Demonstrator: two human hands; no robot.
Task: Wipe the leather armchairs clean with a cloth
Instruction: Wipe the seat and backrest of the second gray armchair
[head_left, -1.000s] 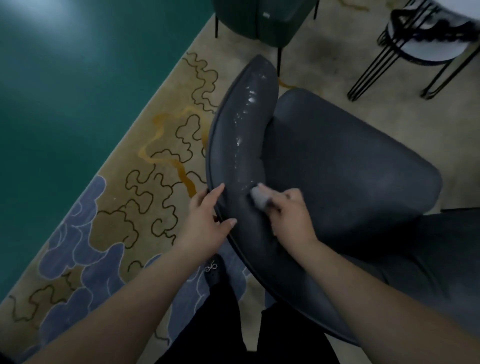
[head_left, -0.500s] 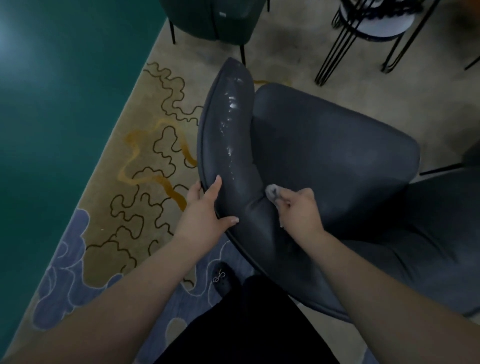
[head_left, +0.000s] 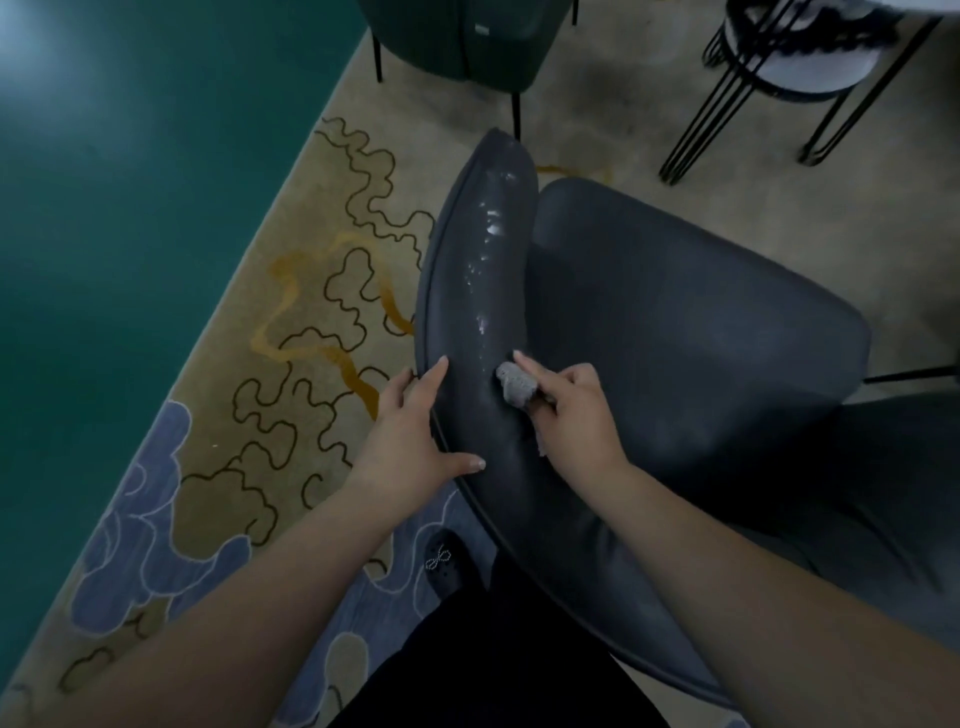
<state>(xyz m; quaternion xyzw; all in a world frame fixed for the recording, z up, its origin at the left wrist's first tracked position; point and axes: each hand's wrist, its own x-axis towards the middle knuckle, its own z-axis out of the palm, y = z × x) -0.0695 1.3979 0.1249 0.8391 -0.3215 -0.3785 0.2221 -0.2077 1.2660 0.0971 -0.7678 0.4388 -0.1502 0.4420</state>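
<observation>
A dark grey leather armchair (head_left: 675, 332) fills the middle of the head view, seen from above. Its left armrest (head_left: 483, 291) carries a streak of wet white droplets along the top. My right hand (head_left: 576, 410) grips a small bunched grey cloth (head_left: 514, 384) and presses it against the armrest's inner side, just below the wet streak. My left hand (head_left: 415, 441) rests on the armrest's outer edge, fingers stretched along the rim and thumb lying on the leather.
A patterned rug (head_left: 291, 332) in tan and blue lies under the chair, with a green floor (head_left: 130, 208) to the left. A green chair (head_left: 467, 36) stands at the top. A black wire-legged stool (head_left: 779, 67) is at the top right. My dark-socked foot (head_left: 447, 566) is below.
The right hand with the cloth has shifted a little up and outward on the armrest, toward the droplets. The left hand keeps its place on the rim. The camera has moved slightly.
</observation>
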